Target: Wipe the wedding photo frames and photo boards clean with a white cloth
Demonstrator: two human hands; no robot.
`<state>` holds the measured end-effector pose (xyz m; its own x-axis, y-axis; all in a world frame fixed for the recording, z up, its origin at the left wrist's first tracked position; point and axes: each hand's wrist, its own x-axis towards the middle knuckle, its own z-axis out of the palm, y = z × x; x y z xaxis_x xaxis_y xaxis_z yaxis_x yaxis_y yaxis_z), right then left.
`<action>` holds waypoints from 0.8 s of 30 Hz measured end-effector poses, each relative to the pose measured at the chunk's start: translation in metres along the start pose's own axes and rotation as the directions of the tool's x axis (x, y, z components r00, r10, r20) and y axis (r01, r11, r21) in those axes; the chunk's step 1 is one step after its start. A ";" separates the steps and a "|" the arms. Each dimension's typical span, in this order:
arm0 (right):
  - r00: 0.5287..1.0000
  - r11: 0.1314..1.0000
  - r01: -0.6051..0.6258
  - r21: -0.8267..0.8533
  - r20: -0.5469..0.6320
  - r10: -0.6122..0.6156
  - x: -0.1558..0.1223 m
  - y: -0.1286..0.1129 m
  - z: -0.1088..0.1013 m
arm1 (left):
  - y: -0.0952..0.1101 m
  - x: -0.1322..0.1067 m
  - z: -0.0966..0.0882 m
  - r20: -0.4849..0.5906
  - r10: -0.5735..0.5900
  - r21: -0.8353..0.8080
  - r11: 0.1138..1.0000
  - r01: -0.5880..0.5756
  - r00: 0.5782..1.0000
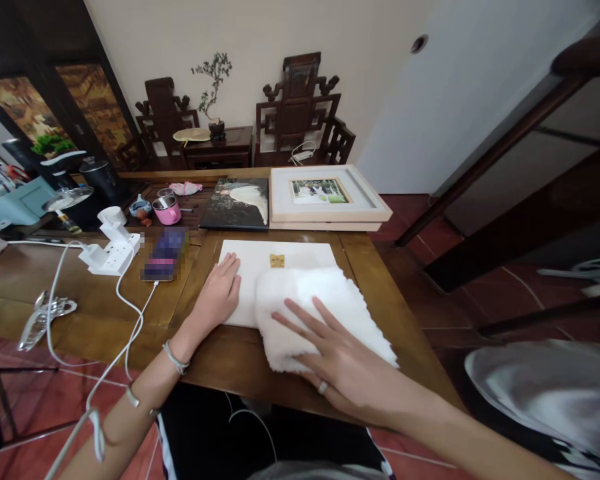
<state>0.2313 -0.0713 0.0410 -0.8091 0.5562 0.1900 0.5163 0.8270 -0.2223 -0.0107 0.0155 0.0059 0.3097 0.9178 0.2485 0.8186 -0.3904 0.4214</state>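
Observation:
A flat white panel (247,267) with a small gold plate (277,261) near its far edge lies on the wooden table (220,347). My left hand (223,287) rests on the panel's left edge, fingers extended. Over the panel's near right part lies a fluffy white cloth (325,293), folded and reaching past the panel onto the table. My right hand (337,357) presses on this cloth with its fingers spread, a ring on one of them. The cloth hides part of the panel.
Behind the panel lie a dark photo panel (237,203) and a framed photo (330,193). A phone (165,255), white power strip (113,253), pink cup (167,209) and cables stand left. A silvery object (45,320) lies near the front edge. Wooden chairs are beyond.

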 end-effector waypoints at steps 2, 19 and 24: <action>1.000 0.999 0.020 0.026 0.023 -0.020 -0.001 0.000 -0.002 | -0.001 0.000 0.001 -0.001 0.005 0.004 1.000 -0.005 1.000; 0.985 0.978 -0.160 -0.134 -0.087 0.150 0.084 0.086 0.005 | -0.003 0.000 0.003 -0.024 0.012 -0.015 1.000 -0.012 1.000; 0.996 0.993 -0.074 -0.096 -0.054 0.069 0.057 0.042 0.010 | -0.002 0.000 0.002 -0.017 0.014 -0.007 1.000 -0.014 1.000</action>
<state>0.2040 -0.0052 0.0331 -0.7551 0.6156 0.2254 0.5994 0.7876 -0.1428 -0.0111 0.0165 0.0039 0.3124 0.9110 0.2693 0.8107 -0.4034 0.4244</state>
